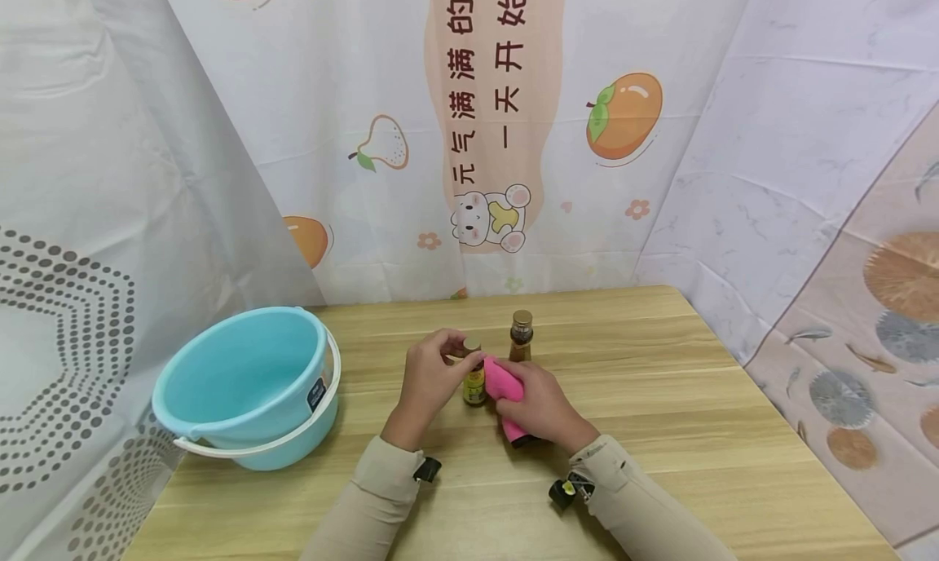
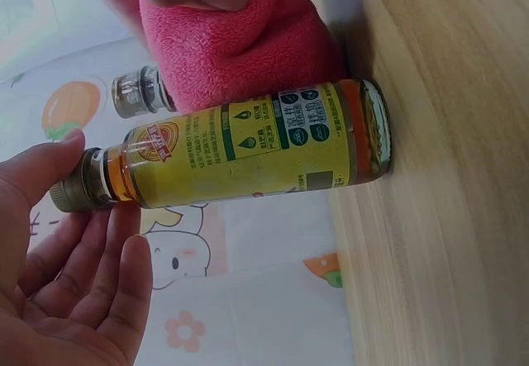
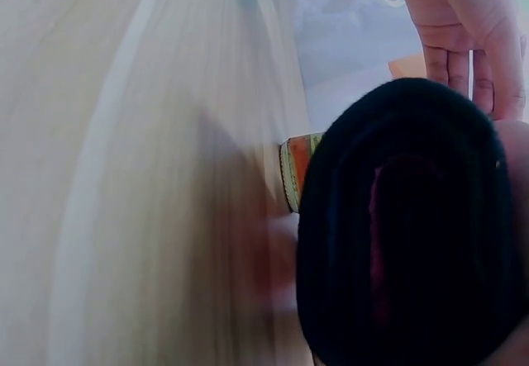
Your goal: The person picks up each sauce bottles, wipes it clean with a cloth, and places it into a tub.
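Observation:
My left hand (image 1: 431, 373) pinches a small glass bottle (image 1: 474, 388) by its neck and cap, thumb on one side and fingers on the other. Amber glass and a yellow label (image 2: 240, 153) show in the left wrist view, with the base close to the tabletop. In my right hand (image 1: 544, 406) is a folded pink cloth (image 1: 509, 384), held against the bottle's side. The cloth's dark-edged rolled end (image 3: 397, 217) fills much of the right wrist view and hides most of the bottle there. A second bottle (image 1: 522, 333) with a gold cap stands just behind the cloth.
On the left of the wooden table (image 1: 660, 430) stands a light blue bucket (image 1: 249, 455) with a white handle (image 1: 333, 365). Printed curtains (image 1: 381, 243) hang behind the table and along both sides.

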A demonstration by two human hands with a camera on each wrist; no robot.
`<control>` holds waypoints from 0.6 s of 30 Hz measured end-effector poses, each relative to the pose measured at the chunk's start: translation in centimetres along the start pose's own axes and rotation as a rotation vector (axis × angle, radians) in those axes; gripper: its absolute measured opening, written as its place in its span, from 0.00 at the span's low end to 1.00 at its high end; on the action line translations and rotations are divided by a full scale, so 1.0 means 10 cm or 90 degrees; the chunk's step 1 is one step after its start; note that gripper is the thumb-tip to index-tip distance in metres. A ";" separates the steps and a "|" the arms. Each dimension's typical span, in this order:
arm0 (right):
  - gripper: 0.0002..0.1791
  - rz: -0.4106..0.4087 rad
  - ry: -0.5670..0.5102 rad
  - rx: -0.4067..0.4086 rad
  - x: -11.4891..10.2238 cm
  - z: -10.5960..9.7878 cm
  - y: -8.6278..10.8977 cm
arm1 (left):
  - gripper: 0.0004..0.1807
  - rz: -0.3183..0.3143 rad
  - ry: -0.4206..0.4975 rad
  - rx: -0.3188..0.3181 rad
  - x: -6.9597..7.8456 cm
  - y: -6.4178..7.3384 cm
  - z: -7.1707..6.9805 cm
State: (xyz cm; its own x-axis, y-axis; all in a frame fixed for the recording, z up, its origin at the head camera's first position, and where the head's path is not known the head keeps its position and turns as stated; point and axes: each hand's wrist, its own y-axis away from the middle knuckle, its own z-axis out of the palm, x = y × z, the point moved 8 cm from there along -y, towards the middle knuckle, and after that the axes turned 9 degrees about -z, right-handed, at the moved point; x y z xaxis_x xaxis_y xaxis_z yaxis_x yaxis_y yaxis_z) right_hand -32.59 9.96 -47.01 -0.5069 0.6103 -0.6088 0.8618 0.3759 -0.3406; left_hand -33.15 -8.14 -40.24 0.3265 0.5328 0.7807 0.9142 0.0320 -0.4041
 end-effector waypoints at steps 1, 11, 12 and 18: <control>0.38 -0.001 -0.002 0.002 0.00 0.00 0.00 | 0.15 -0.003 -0.001 0.000 0.00 0.00 0.00; 0.38 0.000 -0.023 0.020 -0.06 -0.06 0.00 | 0.15 0.015 -0.011 0.000 0.00 0.00 0.00; 0.37 -0.002 -0.026 0.023 -0.07 -0.06 0.00 | 0.15 0.016 -0.011 0.000 0.00 0.00 0.00; 0.37 -0.025 -0.025 0.052 -0.11 -0.11 -0.01 | 0.16 0.017 -0.005 -0.003 -0.01 -0.01 0.01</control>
State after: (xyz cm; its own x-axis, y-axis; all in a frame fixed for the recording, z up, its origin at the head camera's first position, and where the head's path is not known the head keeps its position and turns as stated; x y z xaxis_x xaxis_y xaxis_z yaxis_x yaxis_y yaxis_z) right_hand -32.17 10.03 -45.48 -0.5400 0.5678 -0.6213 0.8412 0.3398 -0.4205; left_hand -33.30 -8.10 -40.33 0.3483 0.5405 0.7659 0.9065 0.0139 -0.4220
